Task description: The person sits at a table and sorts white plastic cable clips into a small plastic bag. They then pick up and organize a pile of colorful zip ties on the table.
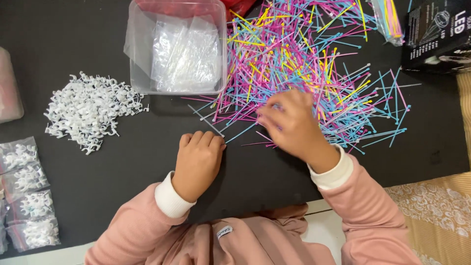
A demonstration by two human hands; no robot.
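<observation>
A big heap of thin coloured cable ties [304, 59], pink, blue, yellow and white, lies on the black mat [98, 181]. My right hand [292, 125] rests on the heap's near edge, fingers curled among the ties; whether it grips any is unclear. My left hand [198, 159] lies on the mat beside it with fingers curled under, touching a white tie [206, 120] at the fingertips. Both arms wear pink sleeves with white cuffs.
A clear plastic box [176, 46] holds small transparent bags. A pile of white plastic clips [88, 110] lies at left, and several filled bags of clips [29, 196] sit at the left edge. A black carton [436, 34] stands at top right.
</observation>
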